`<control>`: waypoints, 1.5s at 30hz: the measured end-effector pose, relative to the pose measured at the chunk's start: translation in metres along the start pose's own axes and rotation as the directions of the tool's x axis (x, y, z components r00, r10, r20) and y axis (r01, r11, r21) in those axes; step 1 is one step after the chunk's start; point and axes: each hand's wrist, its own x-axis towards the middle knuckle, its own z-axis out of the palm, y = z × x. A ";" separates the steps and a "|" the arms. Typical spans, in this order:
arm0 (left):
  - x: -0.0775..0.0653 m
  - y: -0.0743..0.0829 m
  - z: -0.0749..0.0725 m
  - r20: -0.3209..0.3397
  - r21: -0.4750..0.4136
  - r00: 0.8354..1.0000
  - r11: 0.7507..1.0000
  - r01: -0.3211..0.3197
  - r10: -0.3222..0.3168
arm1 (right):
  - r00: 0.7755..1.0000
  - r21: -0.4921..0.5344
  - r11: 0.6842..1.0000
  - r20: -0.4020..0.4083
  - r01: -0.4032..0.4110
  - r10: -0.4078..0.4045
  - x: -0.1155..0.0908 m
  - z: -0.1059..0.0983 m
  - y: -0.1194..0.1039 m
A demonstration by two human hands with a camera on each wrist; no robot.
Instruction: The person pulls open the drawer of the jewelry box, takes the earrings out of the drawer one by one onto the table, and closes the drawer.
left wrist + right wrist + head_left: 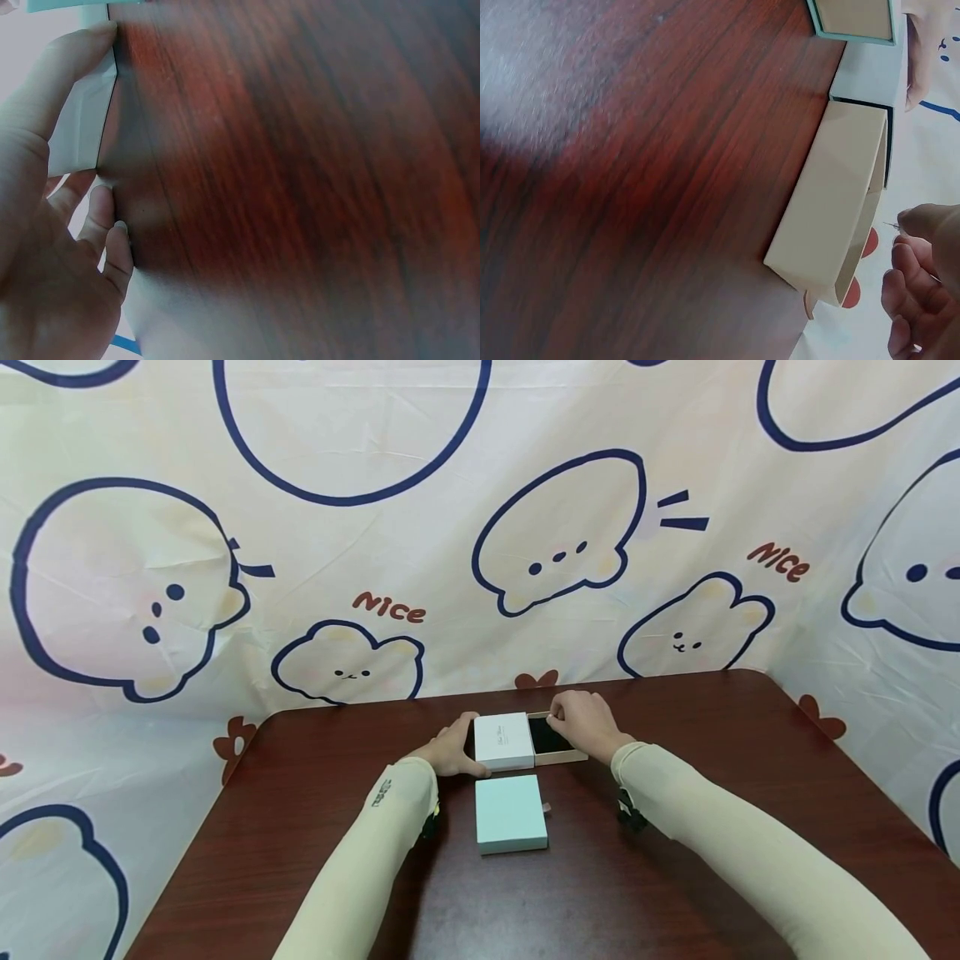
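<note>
A white sliding box (502, 741) with small lettering lies at the table's far side, its beige drawer (821, 187) pulled out to the right. Dark lining (546, 740) shows inside that drawer. My left hand (450, 750) grips the white sleeve from the left, thumb on the near side and fingers toward the far side. Over the drawer, my right hand (587, 725) pinches a tiny thin metallic piece (891, 225) between thumb and forefinger; its kind is too small to tell. Just nearer than the white box lies a closed light-teal box (512, 814), apart from both hands.
A small ribbon tab (547, 808) sticks out from the teal box's right side. The dark reddish-brown table (337, 760) meets a cartoon-printed cloth (450, 543) at its back and sides. Dark wrist devices sit under both sleeves.
</note>
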 end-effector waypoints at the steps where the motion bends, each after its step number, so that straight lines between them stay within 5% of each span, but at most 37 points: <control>1: 0.000 0.000 0.000 0.001 0.000 1.000 1.000 -0.001 0.001 | 1.000 -0.008 1.000 -0.004 0.005 -0.005 0.000 0.000 0.001; 45: 0.001 -0.001 0.001 0.004 0.005 1.000 1.000 -0.007 0.007 | 0.999 -0.019 0.999 -0.015 -0.031 0.030 -0.003 -0.012 0.022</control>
